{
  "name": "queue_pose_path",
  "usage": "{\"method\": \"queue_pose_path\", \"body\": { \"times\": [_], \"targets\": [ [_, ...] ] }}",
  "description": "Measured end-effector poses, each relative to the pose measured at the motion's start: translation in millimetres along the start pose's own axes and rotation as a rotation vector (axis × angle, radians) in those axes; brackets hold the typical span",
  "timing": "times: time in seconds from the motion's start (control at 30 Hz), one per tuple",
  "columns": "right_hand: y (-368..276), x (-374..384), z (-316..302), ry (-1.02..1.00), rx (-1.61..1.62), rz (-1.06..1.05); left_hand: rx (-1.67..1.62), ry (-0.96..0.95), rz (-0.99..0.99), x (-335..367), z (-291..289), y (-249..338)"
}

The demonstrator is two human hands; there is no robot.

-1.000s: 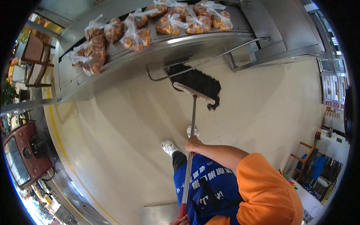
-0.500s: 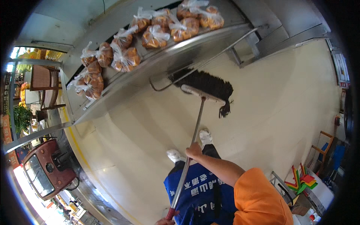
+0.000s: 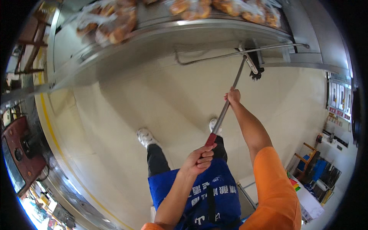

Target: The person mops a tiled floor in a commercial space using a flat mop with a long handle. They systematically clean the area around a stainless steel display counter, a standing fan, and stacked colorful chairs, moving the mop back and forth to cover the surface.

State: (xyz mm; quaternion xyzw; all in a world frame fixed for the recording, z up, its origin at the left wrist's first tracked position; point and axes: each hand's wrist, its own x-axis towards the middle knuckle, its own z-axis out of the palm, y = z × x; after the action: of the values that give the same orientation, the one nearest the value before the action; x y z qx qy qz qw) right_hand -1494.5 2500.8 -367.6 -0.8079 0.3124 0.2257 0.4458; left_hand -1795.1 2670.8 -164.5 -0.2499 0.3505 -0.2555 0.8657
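Floor (image 3: 115, 145), pale-tiled, below the steel counter edge (image 3: 214, 22); your left hand (image 3: 198, 160) clasps the red grip (image 3: 211, 139), your right hand (image 3: 233, 95) the tubular metal mop handle (image 3: 238, 78).

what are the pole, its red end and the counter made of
Pole: probably bare metal, by its grey sheen. Red end: perhaps plastic or rubber, by its solid colour; finish unclear. Counter: probably satin stainless steel, by its grey surface and soft highlights.
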Motion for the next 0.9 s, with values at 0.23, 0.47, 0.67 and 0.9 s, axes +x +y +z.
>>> {"method": "queue_pose_path", "body": {
  "times": [0.23, 0.47, 0.67, 0.9],
  "targets": [
    [123, -301, 218, -0.003, -0.699, -0.147, -0.110, 0.459, 0.257, -336, -151, 39],
    [163, -627, 301, -0.611, -0.691, -0.067, 0.596, 1.616, 0.637, -612, -160, -144],
    [117, -698, 387, -0.829, 0.186, 0.707, 1.226, 2.048, 0.575, -619, -60, -103],
    [39, -619, 376, -0.941, 0.717, 1.118, 1.646, 2.114, 0.450, -553, 10, -48]
  ]
}}
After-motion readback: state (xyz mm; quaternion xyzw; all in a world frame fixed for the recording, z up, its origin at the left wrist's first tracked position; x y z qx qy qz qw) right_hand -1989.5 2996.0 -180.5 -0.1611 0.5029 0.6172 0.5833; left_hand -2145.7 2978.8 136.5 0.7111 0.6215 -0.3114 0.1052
